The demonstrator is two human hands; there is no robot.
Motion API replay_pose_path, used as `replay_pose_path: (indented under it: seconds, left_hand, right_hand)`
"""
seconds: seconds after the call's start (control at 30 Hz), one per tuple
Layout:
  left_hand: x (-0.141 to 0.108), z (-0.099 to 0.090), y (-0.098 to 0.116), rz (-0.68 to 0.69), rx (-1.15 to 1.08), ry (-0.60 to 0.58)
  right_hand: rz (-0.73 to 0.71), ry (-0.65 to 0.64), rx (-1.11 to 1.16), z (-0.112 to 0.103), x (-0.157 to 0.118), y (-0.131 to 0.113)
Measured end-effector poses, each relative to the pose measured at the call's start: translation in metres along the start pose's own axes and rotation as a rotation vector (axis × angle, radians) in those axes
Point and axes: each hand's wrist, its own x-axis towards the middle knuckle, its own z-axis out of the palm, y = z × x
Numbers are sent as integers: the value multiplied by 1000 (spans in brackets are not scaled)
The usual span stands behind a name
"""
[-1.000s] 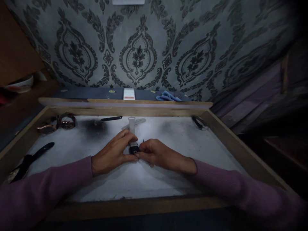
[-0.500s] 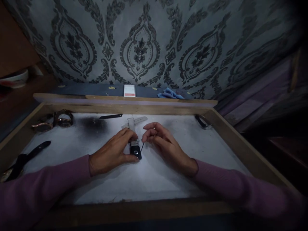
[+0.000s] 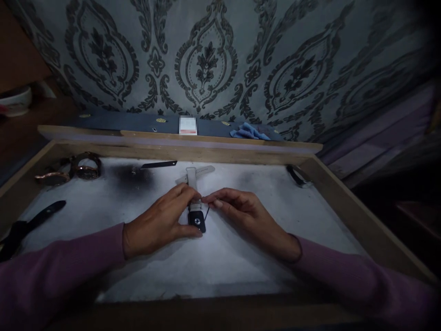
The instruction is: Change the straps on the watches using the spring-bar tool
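Observation:
A smartwatch (image 3: 197, 221) with a black square case lies back up on the white surface, its pale strap (image 3: 191, 177) running away from me. My left hand (image 3: 160, 218) grips it from the left, thumb at the lower edge of the case and fingers at the strap end. A second pale strap piece (image 3: 206, 170) lies across beneath the first. My right hand (image 3: 246, 214) is closed just right of the watch, fingertips pinched near the strap joint. From those fingertips a thin dark tool (image 3: 207, 213) slants down beside the case.
Two rose-gold watches (image 3: 86, 171) stand at the back left, and a black-strapped watch (image 3: 46, 215) lies nearer. Along the back are a black blade (image 3: 159, 164) and a dark watch (image 3: 299, 177) at right. A blue cloth (image 3: 250, 132) rests beyond the wooden rim (image 3: 206, 140).
My right fingers have closed together and moved up against the strap joint beside my left fingertips. The view has shifted slightly. My left hand keeps its hold on the watch.

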Motion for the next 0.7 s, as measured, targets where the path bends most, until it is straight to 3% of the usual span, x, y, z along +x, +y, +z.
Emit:
replay_pose_path:
  seconds: [0.3,0.7]
  left_hand:
    - [0,1,-2,-5,-3,-5]
    - [1,1,-1,-25,-6,13]
  right_hand:
    - [-130,161,-168,-9,1,-13]
    - [-184,29,-356,-3,1,-9]
